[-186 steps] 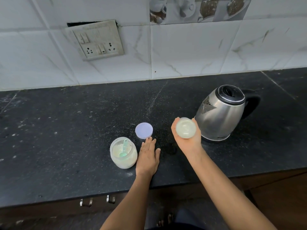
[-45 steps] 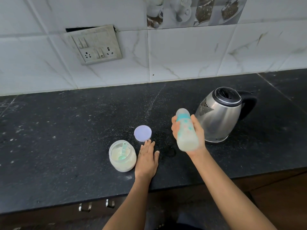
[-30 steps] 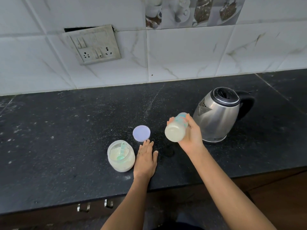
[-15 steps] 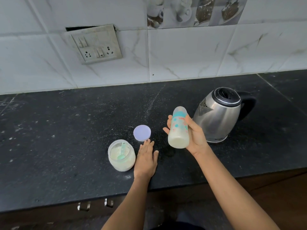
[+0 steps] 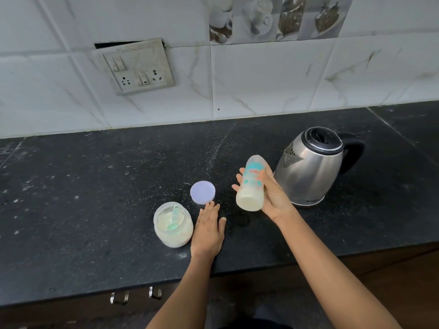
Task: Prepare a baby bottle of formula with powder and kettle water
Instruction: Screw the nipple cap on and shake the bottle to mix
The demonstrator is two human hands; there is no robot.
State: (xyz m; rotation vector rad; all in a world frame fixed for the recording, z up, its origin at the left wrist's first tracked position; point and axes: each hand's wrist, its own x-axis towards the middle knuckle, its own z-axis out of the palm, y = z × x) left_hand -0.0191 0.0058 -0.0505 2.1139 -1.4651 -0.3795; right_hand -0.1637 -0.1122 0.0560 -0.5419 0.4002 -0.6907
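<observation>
My right hand (image 5: 273,197) grips a capped baby bottle (image 5: 251,186) with teal print and milky liquid, held above the black counter (image 5: 95,186) and tilted with its base toward me. My left hand (image 5: 209,230) lies flat on the counter, fingers straight. Just left of it stands an open jar of formula powder (image 5: 173,225) with a green scoop (image 5: 174,218) inside. The jar's pale purple lid (image 5: 202,192) lies flat beyond my left fingertips. A steel kettle (image 5: 313,166) with a black lid and handle stands right of the bottle.
A white tiled wall rises behind the counter, with a switch and socket plate (image 5: 136,67) hanging loose at the upper left. Drawer handles (image 5: 120,298) show under the counter's front edge. A small wet patch (image 5: 241,219) marks the counter below the bottle.
My right hand has been tipping the bottle back and forth above the counter; it now sits nearly as half a second ago, slightly higher. My left hand, jar, lid and kettle have stayed put.
</observation>
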